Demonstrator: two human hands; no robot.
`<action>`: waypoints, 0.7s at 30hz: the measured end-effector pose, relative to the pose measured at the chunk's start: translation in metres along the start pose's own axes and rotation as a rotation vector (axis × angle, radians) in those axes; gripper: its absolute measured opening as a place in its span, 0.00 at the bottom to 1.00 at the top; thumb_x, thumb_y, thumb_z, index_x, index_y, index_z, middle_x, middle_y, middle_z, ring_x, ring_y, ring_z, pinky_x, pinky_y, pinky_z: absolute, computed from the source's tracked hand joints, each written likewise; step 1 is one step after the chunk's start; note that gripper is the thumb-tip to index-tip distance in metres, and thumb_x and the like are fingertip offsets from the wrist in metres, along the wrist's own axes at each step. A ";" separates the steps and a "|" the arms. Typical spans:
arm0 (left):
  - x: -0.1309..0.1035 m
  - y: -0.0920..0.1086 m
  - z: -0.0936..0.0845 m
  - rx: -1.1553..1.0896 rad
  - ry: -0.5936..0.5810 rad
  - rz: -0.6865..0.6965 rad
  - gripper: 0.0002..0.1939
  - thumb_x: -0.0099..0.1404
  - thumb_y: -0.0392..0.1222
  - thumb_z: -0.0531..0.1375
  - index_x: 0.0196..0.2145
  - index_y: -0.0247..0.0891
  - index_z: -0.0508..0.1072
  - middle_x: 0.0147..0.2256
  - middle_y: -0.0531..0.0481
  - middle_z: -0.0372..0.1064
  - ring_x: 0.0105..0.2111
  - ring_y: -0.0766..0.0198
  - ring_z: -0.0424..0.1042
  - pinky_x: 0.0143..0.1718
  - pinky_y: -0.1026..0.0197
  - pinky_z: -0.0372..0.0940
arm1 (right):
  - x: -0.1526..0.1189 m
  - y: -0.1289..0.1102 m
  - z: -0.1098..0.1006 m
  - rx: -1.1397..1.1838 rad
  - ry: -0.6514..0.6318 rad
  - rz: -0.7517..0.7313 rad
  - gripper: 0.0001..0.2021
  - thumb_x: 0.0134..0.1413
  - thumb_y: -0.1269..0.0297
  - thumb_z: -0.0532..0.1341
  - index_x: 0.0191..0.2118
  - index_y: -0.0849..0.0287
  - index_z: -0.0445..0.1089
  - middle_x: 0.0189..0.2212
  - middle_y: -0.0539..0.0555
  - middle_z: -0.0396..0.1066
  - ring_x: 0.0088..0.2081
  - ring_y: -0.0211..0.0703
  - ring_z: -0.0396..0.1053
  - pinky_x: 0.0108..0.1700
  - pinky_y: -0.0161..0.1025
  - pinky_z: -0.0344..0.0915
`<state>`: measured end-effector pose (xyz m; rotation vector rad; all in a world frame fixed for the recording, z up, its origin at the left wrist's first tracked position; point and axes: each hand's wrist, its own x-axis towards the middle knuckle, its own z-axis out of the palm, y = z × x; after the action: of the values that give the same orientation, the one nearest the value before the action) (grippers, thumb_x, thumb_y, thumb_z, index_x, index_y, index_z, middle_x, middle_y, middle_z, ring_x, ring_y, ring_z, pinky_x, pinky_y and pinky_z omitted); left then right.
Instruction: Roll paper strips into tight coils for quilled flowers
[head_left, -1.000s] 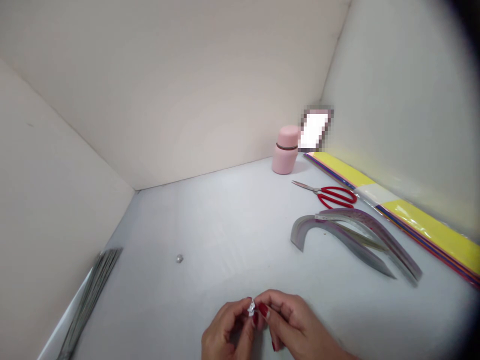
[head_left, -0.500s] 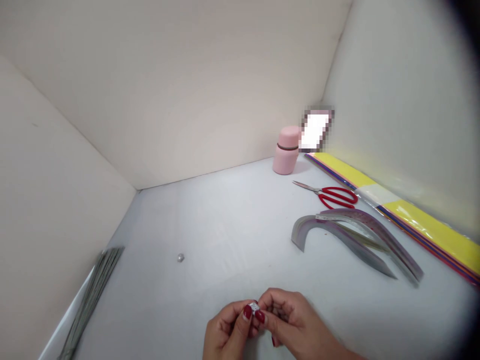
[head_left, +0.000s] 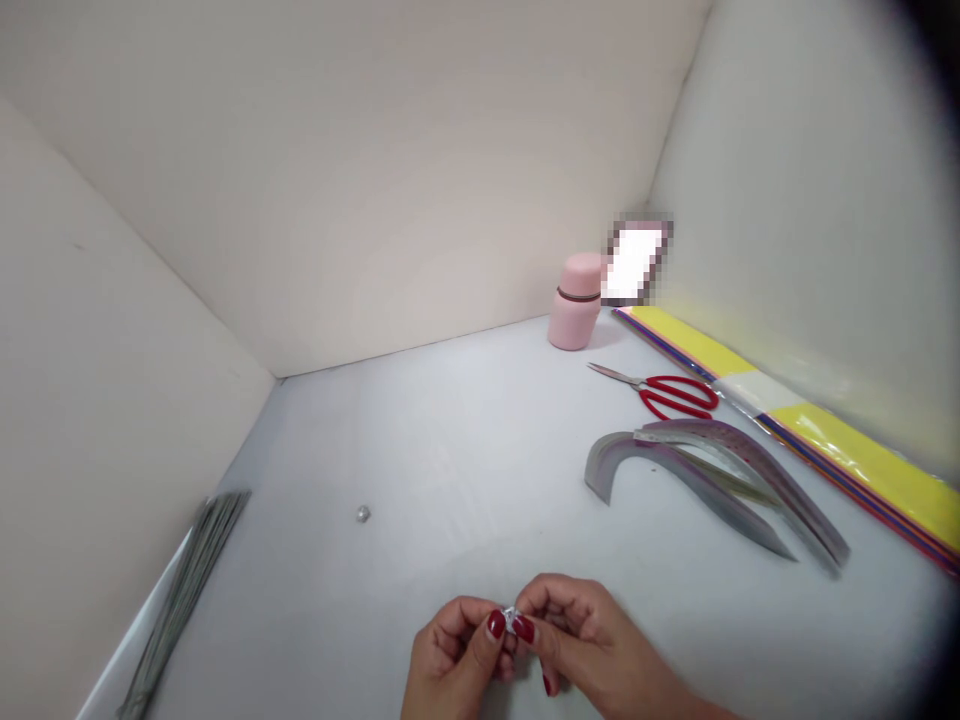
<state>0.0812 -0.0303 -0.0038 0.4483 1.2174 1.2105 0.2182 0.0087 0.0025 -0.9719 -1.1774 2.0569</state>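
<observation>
Silver piece [head_left: 510, 618] pinched, sheets [head_left: 690, 343] in clear sleeve [head_left: 828, 428]

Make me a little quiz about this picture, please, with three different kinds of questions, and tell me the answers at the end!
1. True or false: the scissors have red handles.
2. Which of these stands on the table, beyond the scissors?
A) a green mug
B) a pink bottle
C) a blue bowl
3. Fill in the colour: the left hand and the right hand pinch a small, shiny ______ piece between them.

Key: 1 true; 2 B; 3 silver
</observation>
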 end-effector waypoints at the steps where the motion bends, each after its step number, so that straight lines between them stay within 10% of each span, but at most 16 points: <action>1: 0.001 0.000 0.000 -0.015 0.000 -0.020 0.16 0.40 0.49 0.70 0.16 0.33 0.75 0.15 0.52 0.71 0.15 0.75 0.64 0.19 0.72 0.56 | 0.000 0.000 0.000 0.012 -0.010 -0.005 0.14 0.46 0.56 0.64 0.26 0.64 0.67 0.20 0.51 0.70 0.19 0.30 0.59 0.21 0.28 0.56; 16: 0.000 -0.003 -0.001 -0.127 -0.096 -0.059 0.16 0.44 0.51 0.69 0.22 0.34 0.77 0.16 0.51 0.71 0.15 0.74 0.65 0.20 0.70 0.56 | 0.002 0.001 -0.003 0.029 -0.042 0.089 0.15 0.45 0.54 0.64 0.26 0.63 0.65 0.20 0.49 0.70 0.14 0.27 0.58 0.16 0.26 0.47; 21: -0.002 -0.010 -0.001 0.010 -0.029 0.179 0.15 0.43 0.47 0.70 0.31 0.42 0.80 0.19 0.53 0.72 0.19 0.72 0.67 0.24 0.69 0.61 | 0.002 0.006 -0.004 0.028 -0.004 0.029 0.15 0.45 0.55 0.64 0.26 0.63 0.64 0.18 0.45 0.65 0.15 0.26 0.57 0.18 0.26 0.49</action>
<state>0.0851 -0.0360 -0.0108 0.5898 1.1781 1.3461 0.2193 0.0096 -0.0046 -0.9774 -1.1402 2.0935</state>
